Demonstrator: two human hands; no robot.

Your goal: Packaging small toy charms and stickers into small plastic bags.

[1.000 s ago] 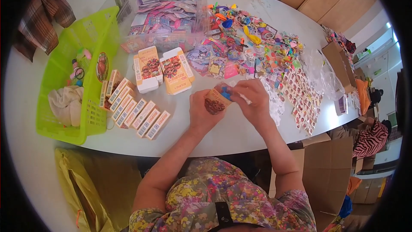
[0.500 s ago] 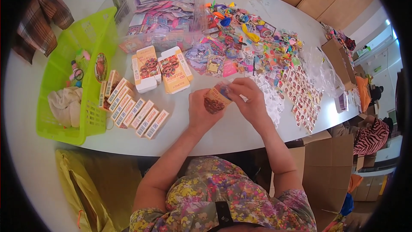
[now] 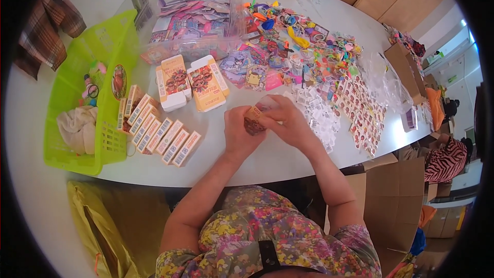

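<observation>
Near the middle of the table's front edge, my left hand [image 3: 239,133] is closed around a small cardboard box [image 3: 253,123] with a cartoon picture on its face. My right hand [image 3: 288,121] is closed at the upper right corner of that box, its thumb side against the box face. Something pale and see-through shows by the right fingers; its kind is unclear. Beyond my hands lie two flat-lying larger yellow-and-white boxes, the left box [image 3: 174,83] and the right box [image 3: 207,83]. Several closed small boxes [image 3: 163,135] stand in a slanted row to the left.
A green plastic basket [image 3: 112,139] with a cloth stands at the left. Behind is a clear bin [image 3: 235,20] of packets. Heaped small trinkets [image 3: 309,46], white paper slips [image 3: 316,113] and sticker sheets [image 3: 363,116] spread rightward. An open carton [image 3: 396,195] stands below the right edge.
My right hand has moved slightly left and closer over the box's top. The blue item seen by its fingers at the box's top is out of sight now. The left hand keeps its hold.
</observation>
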